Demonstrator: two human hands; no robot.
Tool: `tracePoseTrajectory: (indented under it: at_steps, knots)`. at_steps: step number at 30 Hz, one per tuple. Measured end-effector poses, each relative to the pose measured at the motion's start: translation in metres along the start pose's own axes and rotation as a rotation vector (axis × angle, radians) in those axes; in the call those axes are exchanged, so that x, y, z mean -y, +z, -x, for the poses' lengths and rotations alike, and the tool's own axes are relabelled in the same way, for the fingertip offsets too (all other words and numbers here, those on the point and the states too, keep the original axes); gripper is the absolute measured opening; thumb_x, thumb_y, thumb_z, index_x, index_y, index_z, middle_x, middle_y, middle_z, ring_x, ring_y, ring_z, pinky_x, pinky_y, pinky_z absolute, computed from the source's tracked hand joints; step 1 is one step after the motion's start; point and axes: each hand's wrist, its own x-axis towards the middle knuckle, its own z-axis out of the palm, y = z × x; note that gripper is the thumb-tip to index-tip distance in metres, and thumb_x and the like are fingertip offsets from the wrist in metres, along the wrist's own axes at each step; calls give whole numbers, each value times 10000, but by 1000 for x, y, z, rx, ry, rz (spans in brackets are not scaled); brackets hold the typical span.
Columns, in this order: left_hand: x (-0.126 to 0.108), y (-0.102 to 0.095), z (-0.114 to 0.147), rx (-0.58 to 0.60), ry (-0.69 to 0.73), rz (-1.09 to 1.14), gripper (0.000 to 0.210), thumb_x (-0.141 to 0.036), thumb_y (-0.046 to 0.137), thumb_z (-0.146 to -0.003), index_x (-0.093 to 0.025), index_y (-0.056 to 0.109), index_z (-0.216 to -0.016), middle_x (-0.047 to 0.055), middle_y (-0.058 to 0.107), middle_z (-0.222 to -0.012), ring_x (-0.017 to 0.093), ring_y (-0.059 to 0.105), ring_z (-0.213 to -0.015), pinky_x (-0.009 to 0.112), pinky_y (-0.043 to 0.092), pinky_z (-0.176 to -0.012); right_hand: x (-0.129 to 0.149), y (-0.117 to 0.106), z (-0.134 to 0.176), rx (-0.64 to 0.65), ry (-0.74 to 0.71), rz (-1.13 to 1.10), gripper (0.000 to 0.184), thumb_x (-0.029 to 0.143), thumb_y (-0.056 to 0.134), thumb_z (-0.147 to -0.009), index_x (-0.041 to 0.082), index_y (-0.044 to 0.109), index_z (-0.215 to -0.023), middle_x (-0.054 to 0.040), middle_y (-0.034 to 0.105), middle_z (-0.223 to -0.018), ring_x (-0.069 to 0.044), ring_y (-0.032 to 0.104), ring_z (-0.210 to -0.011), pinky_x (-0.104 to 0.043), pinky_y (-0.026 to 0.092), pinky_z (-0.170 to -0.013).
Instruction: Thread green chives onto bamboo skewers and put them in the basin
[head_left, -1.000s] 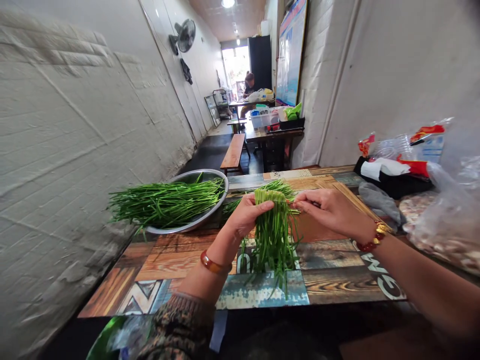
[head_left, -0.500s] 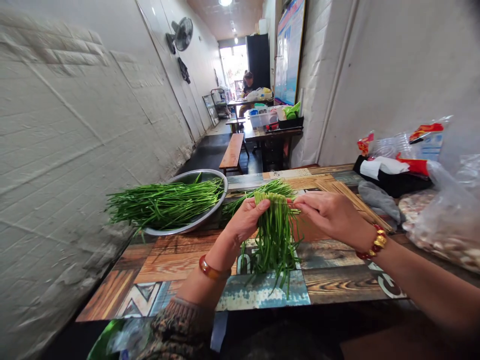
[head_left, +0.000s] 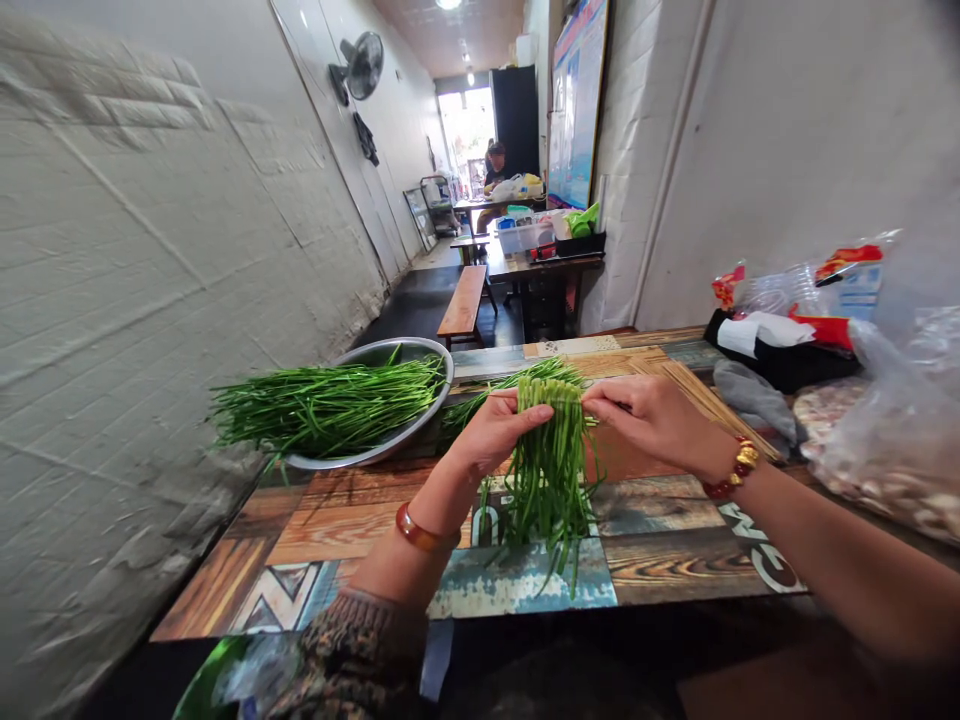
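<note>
My left hand (head_left: 499, 430) is closed on a row of garlic chives (head_left: 551, 480), its thumb pressed across the front near the pale cut ends. The green leaves hang down over the table edge side. A thin bamboo skewer (head_left: 568, 400) runs crosswise through the stalks near their tops. On the right, my right hand (head_left: 656, 425) pinches the skewer's end; the fingertips hide most of that end. More chives (head_left: 480, 405) lie on the table behind my hands.
A metal basin (head_left: 448, 390) heaped with chives (head_left: 330, 405) stands left. Several loose bamboo skewers (head_left: 705, 405) lie right, beside a grey plastic bag (head_left: 754, 400) and a clear bag of pale pieces (head_left: 885, 440). Beyond the patterned table (head_left: 352, 520) are a bench (head_left: 465, 300) and a seated person (head_left: 495, 175).
My left thumb and fingers have shifted slightly right across the chives. The right hand stays at the skewer's end, and the view has moved a little.
</note>
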Motion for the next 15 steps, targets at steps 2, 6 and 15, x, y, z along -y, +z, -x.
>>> tracePoseTrajectory:
  at_steps: [2, 6, 15]
  knots:
    - [-2, 1, -1, -18, -8, -22, 349, -323, 807, -664, -114, 735, -935, 87, 745, -882, 173, 676, -782, 310, 519, -793, 1, 0, -1, -4, 15, -27, 310, 313, 434, -950, 168, 674, -816, -23, 673, -727, -144, 608, -688, -253, 401, -631]
    - [-11, -1, -8, -32, 22, -58, 350, -339, 809, -656, -114, 727, -911, 77, 739, -862, 156, 665, -745, 293, 521, -756, 4, -3, -7, -50, 35, -17, 283, 302, 470, -929, 173, 683, -793, -24, 683, -719, -148, 613, -687, -261, 407, -646]
    - [20, -49, 3, 180, -124, -364, 299, -347, 802, -657, -101, 712, -801, 52, 715, -780, 148, 641, -718, 279, 498, -716, -3, -50, -28, -409, 123, -37, 212, 333, 559, -866, 193, 704, -799, -9, 666, -693, -140, 582, -648, -258, 391, -594]
